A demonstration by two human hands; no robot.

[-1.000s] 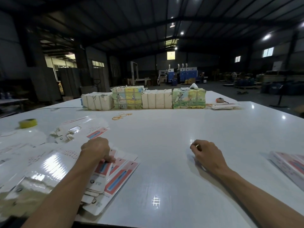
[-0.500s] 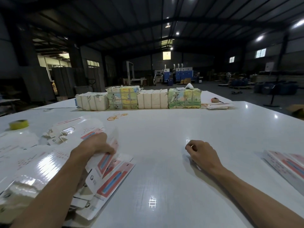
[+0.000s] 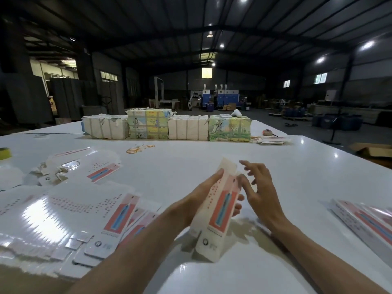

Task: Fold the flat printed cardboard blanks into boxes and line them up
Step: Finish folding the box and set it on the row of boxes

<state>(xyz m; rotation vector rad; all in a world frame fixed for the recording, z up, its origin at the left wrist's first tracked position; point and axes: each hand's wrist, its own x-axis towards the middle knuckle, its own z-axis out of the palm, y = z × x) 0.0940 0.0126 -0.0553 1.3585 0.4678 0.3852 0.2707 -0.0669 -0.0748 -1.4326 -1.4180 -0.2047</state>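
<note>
The left grip (image 3: 203, 194), a bare hand, holds one printed cardboard blank (image 3: 222, 209) from behind. The thumb lies up the blank's left edge and the fingertips (image 3: 237, 206) curl round its right edge. The blank is raised off the white counter (image 3: 212, 162), its long side pointing away from the person and its red and blue printed panel facing up. A tab with a round mark hangs at its near end. The right grip (image 3: 258, 187), also a bare hand, is just beside the blank on its right. Its fingers are spread and straight, closed round nothing, and the thumb is at the blank's right edge. I cannot tell whether the thumb touches it.

To the left of the left forearm, a glossy stack of flat blanks (image 3: 74, 211) lies fanned out on the counter. More loose blanks (image 3: 101, 172) lie beyond it. At the right edge of the view, folded boxes (image 3: 364, 219) lie side by side.

Further out, orange rubber bands (image 3: 137, 148) lie scattered on the counter. Behind them, four wrapped bundles (image 3: 187, 127) stand in a row along the far edge, two plain and two colourfully printed. A yellow roll of tape (image 3: 4, 152) sits at the far left.
</note>
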